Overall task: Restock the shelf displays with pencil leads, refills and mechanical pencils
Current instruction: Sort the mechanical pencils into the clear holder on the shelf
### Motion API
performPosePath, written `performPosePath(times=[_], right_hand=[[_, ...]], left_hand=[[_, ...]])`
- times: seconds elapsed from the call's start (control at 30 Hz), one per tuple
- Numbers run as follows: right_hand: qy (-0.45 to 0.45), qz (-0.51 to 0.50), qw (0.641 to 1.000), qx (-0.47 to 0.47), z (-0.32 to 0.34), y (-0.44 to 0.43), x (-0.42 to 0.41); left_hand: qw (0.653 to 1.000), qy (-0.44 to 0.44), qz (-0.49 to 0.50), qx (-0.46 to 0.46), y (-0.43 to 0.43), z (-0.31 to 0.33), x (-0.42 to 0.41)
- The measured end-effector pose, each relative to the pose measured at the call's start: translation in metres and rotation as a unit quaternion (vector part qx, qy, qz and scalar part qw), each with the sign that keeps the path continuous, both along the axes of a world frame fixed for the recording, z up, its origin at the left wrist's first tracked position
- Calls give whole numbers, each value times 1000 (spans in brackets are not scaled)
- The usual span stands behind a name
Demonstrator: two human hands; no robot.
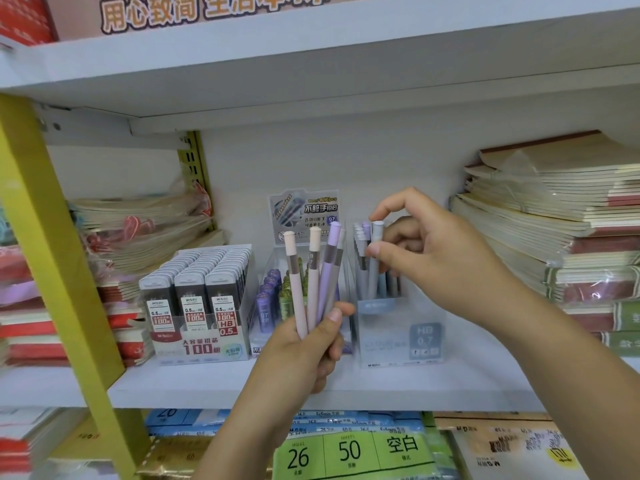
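Observation:
My left hand (304,355) grips a bunch of mechanical pencils (313,278), pink, cream, purple and grey, held upright in front of the shelf. My right hand (426,251) pinches the top of a grey-blue mechanical pencil (375,258) between thumb and forefinger, its lower end inside the clear pencil display box (401,334) marked HB 0.7. Several other pencils stand in that box. Left of it stands a clear display of purple and green lead tubes (268,299), and further left a display of 0.5 HB lead cases (197,303).
The white shelf board (221,386) carries the displays. Stacks of wrapped notebooks lie at the right (554,220) and at the left (138,230). A yellow upright (52,254) crosses the left side. Loose-leaf paper packs (349,448) fill the shelf below.

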State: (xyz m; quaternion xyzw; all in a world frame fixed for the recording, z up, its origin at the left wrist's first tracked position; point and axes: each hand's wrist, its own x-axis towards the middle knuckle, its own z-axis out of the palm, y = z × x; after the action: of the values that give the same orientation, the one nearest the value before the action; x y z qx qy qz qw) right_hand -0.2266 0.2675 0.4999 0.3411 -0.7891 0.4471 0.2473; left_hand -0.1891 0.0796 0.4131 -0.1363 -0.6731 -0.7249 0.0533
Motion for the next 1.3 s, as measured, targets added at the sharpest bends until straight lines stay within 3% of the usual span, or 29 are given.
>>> performPosePath(times=[0.23, 0.4, 0.5, 0.63, 0.73, 0.87, 0.97, 1.1, 1.3], right_hand=[[-14, -59, 997, 45, -15, -5, -16], [35, -90, 995, -21, -8, -5, -13], [-1, -34, 994, -103, 0, -8, -1], [-69, 69, 990, -101, 2, -16, 13], [-80, 76, 989, -96, 3, -17, 14], [-27, 68, 975, -211, 15, 1, 10], [51, 19, 969, -240, 22, 17, 8], [80, -52, 976, -197, 18, 27, -1], [75, -127, 989, -26, -2, 27, -20]], left_hand=[[1000, 3, -3, 12, 1, 2, 4], [1000, 8, -7, 24, 1, 5, 6], [999, 14, -21, 23, 2, 7, 7], [999, 20, -39, 9, 5, 6, 8], [999, 22, -40, -1, 7, 5, 8], [1000, 13, -18, 10, 5, 6, 7], [1000, 8, 8, 6, 2, 5, 5], [1000, 1, 24, 14, 3, 3, 4], [999, -19, 21, 21, 5, 1, 5]])
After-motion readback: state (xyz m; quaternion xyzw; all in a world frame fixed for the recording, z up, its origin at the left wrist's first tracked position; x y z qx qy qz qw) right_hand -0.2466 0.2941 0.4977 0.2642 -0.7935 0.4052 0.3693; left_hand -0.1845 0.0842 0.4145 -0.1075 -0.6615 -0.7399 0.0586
